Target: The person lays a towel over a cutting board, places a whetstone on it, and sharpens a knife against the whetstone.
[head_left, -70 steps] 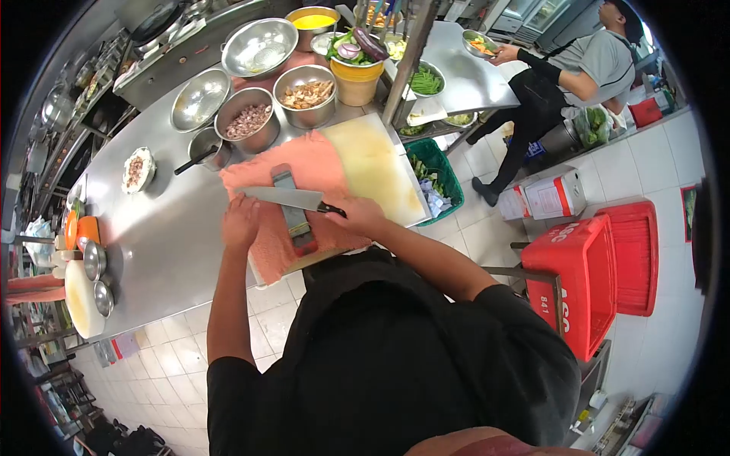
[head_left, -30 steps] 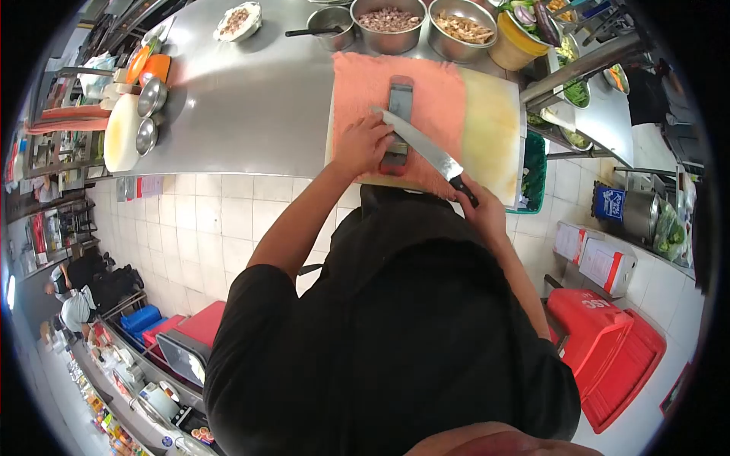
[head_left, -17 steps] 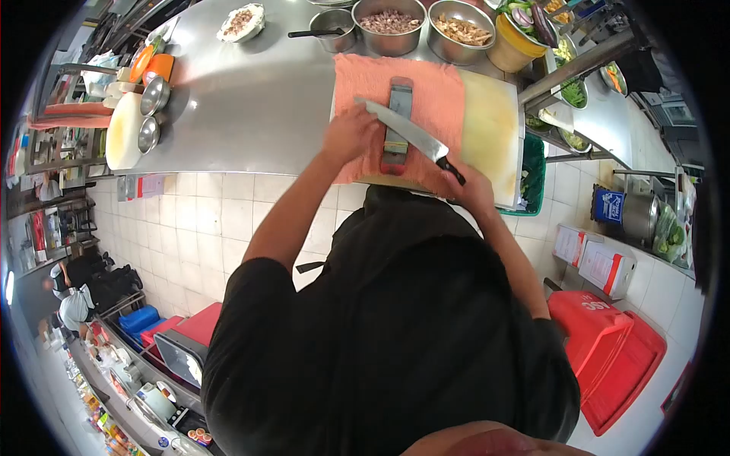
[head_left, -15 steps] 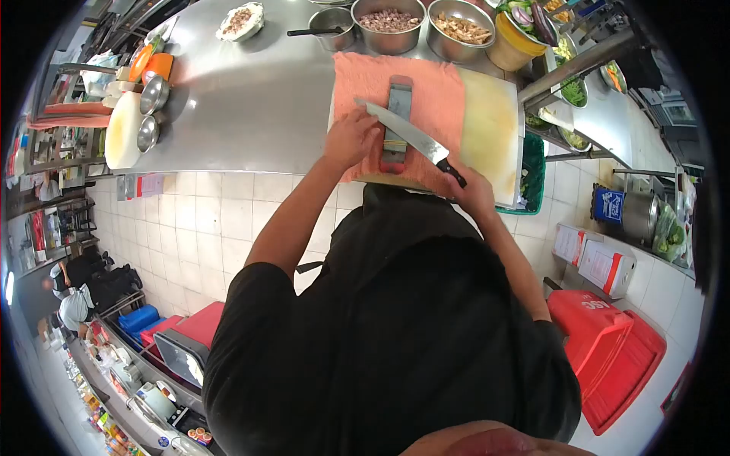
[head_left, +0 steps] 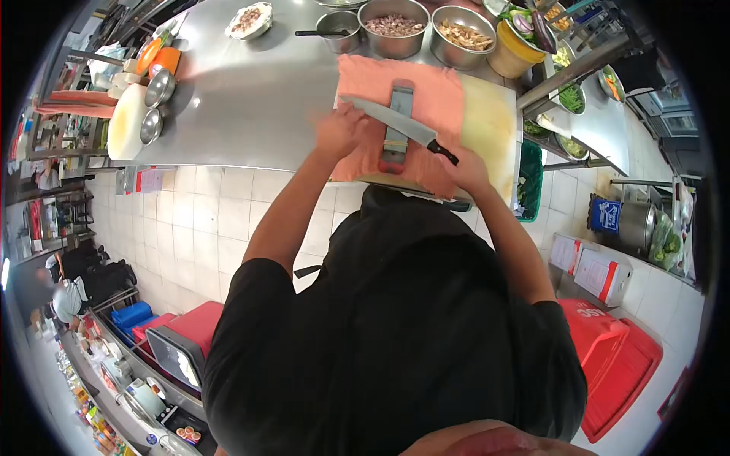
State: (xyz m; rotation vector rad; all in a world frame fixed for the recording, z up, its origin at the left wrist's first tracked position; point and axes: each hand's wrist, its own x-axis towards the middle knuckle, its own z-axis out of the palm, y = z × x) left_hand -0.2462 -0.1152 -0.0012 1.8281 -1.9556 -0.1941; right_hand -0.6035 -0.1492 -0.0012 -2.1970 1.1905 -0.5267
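A chef's knife [head_left: 399, 123] lies slantwise across a grey sharpening stone [head_left: 399, 110], its tip to the upper left. My right hand [head_left: 467, 169] is closed round the black handle, right of the stone. At the other end, my left hand [head_left: 340, 131] has its fingers curled against the blade near the tip; part of that hand is smeared by motion. Under the stone is a reddish holder [head_left: 392, 168], with what looks like a band across its near part. An orange cloth [head_left: 437, 91] is spread below, on a yellowish-white cutting board [head_left: 490, 121].
Along the back stand metal pots of chopped food [head_left: 391, 44] and pale strips [head_left: 461, 55], and a yellow tub [head_left: 513, 52]. Steel bowls [head_left: 160, 88] sit at left. A green crate [head_left: 531, 178] is below the board's right edge; a red bin [head_left: 608, 357] stands behind right.
The knife has slid up and left over the stone, its handle now closer to the stone. Both my hands have moved left with it. The camera view has shifted slightly.
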